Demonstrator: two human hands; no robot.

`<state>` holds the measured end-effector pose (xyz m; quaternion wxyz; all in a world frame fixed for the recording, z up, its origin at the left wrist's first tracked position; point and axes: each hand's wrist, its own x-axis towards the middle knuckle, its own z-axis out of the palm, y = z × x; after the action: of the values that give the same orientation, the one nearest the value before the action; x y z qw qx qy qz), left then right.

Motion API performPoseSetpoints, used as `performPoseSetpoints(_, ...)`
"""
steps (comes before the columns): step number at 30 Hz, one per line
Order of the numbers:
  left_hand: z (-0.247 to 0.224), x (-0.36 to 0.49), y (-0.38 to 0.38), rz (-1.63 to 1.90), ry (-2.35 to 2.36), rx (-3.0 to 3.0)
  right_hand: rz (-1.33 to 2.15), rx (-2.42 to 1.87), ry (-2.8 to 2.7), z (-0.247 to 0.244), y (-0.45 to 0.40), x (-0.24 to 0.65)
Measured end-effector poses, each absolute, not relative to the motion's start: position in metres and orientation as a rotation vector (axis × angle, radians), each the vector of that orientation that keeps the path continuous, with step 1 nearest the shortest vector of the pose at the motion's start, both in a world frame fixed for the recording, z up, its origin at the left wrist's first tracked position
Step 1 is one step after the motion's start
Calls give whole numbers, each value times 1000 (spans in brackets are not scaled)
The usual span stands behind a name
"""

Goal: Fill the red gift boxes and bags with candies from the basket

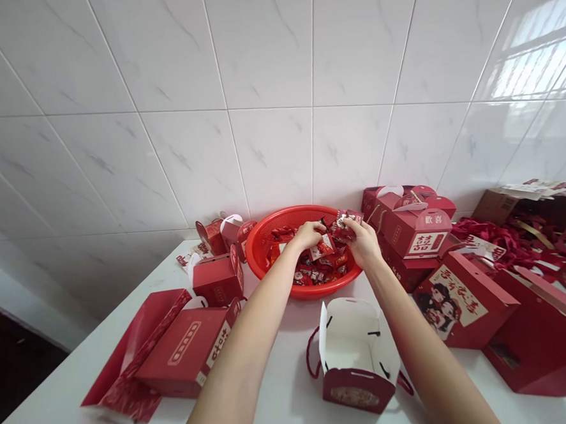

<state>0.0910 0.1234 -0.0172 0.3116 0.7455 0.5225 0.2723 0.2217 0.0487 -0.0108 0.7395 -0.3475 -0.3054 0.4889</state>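
Picking through the basket: Two bare hands meet over a red plastic basket (311,291) at the far edge of the table (285,397), against a tiled wall (275,161); the step in hand looks like choosing among its wrapped sweets (316,276).
Right hand: At the basket's right side, the right hand (365,242) has thumb and fingers closed on a red packet (340,229).
Left hand: Over the middle of the basket, the left hand (308,235) curls its fingers; whether they grip anything cannot be told.
Next move: It seems to call for a secure pinch and a lift clear of the rim.
Open box: Toward the table's near edge, an open box (365,378) shows a pale interior, with red cord handles (308,359) that could snag.
Left edge: Small red boxes (215,280) crowd the rim; a flat-lying box (176,353) and a red bag (137,339) line the edge.
Right side: Stacked boxes (403,230) hem in the right hand; a picture-printed box (475,302), dark-red ribbon (480,233) and a brown carton (493,207) lie beyond.
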Motion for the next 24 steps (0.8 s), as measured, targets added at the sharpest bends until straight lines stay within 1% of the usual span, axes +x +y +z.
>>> performPoseSetpoints(9,-24,87,120,433,1383,2182,1075,-758,-667,-12,49,223)
performPoseSetpoints(24,-18,94,104,233,1299,2305,1078,-759,-695,-15,51,224)
